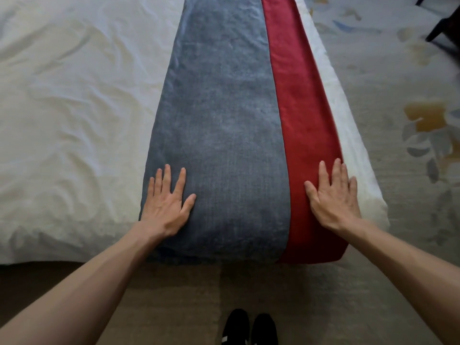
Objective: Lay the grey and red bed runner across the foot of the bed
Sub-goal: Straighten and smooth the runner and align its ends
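Note:
The grey and red bed runner (224,115) lies stretched along the bed, running away from me, with its near end hanging over the mattress edge. Its wide part is grey and a red band runs down its right side. The bed (69,100) is covered in white, creased bedding. My left hand (166,202) lies flat with straight, spread fingers on the grey part near its left edge. My right hand (333,192) lies flat on the red band near the runner's right edge.
A patterned carpet (398,120) covers the floor to the right of the bed. Dark chair legs (440,23) stand at the top right. My black shoes (249,327) stand on the floor just in front of the bed's edge.

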Motion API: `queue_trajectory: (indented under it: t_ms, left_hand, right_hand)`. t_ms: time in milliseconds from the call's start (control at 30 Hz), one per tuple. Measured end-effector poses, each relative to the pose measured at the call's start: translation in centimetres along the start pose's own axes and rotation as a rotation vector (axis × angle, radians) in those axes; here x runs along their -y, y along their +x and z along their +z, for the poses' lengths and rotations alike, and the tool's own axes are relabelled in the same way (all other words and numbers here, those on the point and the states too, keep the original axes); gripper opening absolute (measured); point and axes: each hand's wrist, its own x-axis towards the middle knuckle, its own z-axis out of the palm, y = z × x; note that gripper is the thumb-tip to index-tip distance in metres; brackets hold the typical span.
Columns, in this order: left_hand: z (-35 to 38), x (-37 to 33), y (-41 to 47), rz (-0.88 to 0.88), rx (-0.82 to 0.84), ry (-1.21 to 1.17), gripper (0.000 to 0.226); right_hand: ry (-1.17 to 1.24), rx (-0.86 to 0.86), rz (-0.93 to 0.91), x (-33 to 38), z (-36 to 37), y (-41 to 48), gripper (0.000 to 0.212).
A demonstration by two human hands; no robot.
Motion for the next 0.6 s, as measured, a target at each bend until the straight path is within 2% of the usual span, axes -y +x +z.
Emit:
queue_trajectory:
  t_ms: [133,300,433,600]
  left_hand:
    - [0.5,0.1,0.5,-0.014,0.035,-0.019,0.071]
    - [-0.4,-0.7,1.3,0.001,-0.03,-0.03,0.073]
    - [-1.5,-2.1,1.9,0.03,-0.067,-0.04,0.072]
    - [-3.3,-4.0,2.3,0.005,0.054,-0.009,0.074]
  right_hand:
    - [-0.002,0.061,-0.026,-0.8,0.2,0.2,0.073]
    - [-0.022,-0.012,0.001,0.5,-0.1,0.4,0.075]
    - [-0.013,-0.008,-0.123,1.8,-0.3,-0.2,0.079]
    - [-0.056,0.063,-0.132,2.7,-1.8,-0.7,0.079]
